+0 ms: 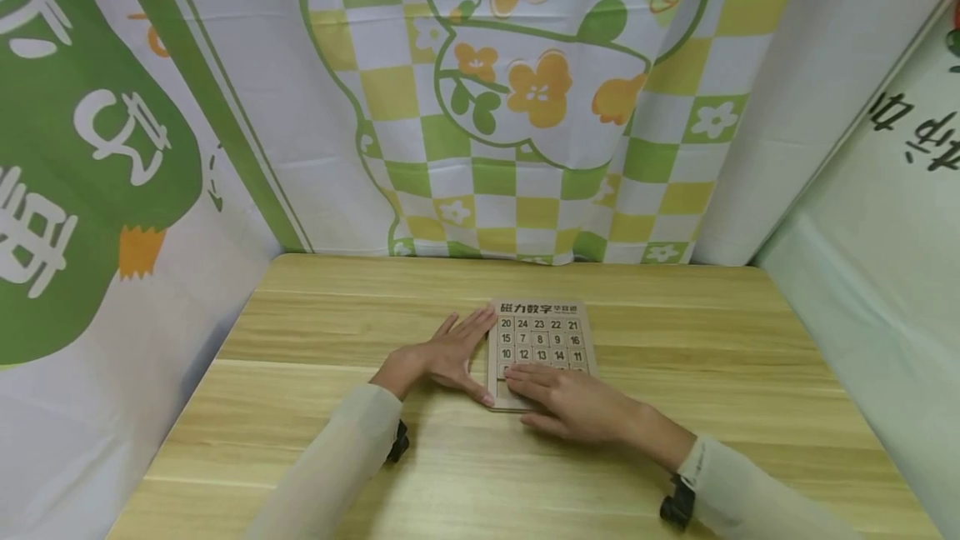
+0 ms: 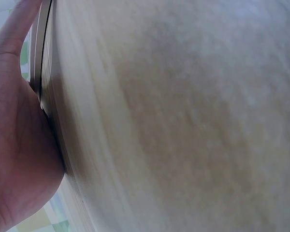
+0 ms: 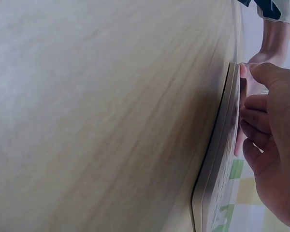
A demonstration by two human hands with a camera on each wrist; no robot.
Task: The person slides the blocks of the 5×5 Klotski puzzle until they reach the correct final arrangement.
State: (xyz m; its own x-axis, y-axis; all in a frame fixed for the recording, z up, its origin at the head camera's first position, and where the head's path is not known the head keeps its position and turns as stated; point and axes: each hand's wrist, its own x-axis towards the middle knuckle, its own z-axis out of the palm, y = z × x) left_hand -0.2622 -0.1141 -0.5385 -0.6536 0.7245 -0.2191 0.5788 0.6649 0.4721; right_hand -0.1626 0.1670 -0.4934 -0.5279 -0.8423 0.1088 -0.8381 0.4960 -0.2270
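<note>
A wooden number sliding puzzle (image 1: 590, 348) lies flat on the table, with dark characters along its top strip. Numbered square tiles (image 1: 540, 339) fill its upper rows, such as 20, 24, 23, 22 and 21. My left hand (image 1: 450, 354) is spread along the puzzle's left side, fingertips at the upper edge and thumb at the lower left corner. Over the lower rows lies my right hand (image 1: 573, 402), its fingertips touching the lower left tiles, which it partly hides. In the right wrist view, that hand's fingers (image 3: 256, 121) bend slightly above the puzzle's edge (image 3: 215, 154).
The wood-grain table (image 1: 675, 323) extends around the puzzle on all sides. Behind it hangs a checked green and yellow curtain (image 1: 525, 211) with flowers. Printed white cloth (image 1: 247, 148) stands along the left, and more white cloth (image 1: 885, 232) along the right.
</note>
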